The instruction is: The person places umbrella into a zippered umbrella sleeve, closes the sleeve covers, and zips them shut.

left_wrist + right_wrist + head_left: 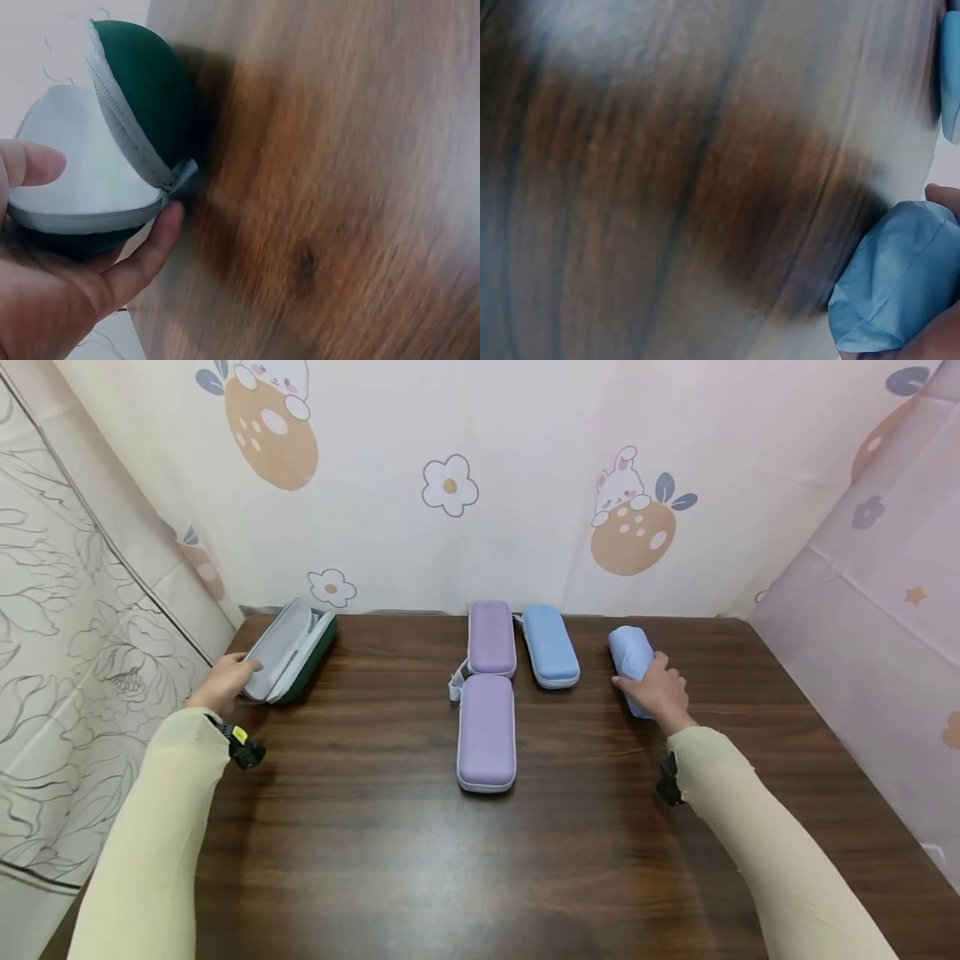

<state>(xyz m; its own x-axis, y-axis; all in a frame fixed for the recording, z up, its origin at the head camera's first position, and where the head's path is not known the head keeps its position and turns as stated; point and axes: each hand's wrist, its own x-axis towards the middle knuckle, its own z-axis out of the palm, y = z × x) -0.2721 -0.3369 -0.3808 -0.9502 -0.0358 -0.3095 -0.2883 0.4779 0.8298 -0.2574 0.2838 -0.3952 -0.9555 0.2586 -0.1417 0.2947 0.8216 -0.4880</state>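
Note:
On the far left of the table, a dark green zip case lies unzipped, its pale grey inside showing. My left hand grips one half of it, with the thumb over the grey inside and the fingers underneath. The left wrist view shows the zipper edge of the green case and a grey tab by my fingertip. Over on the right, my right hand holds a light blue rolled fabric bundle from above. Wrinkled cloth covers the end of the bundle in the right wrist view.
Two purple zip cases lie end to end mid-table; the nearer purple case has a grey strap by its far end. Right of them is a blue zip case. Printed curtains hang behind and beside the brown wooden table.

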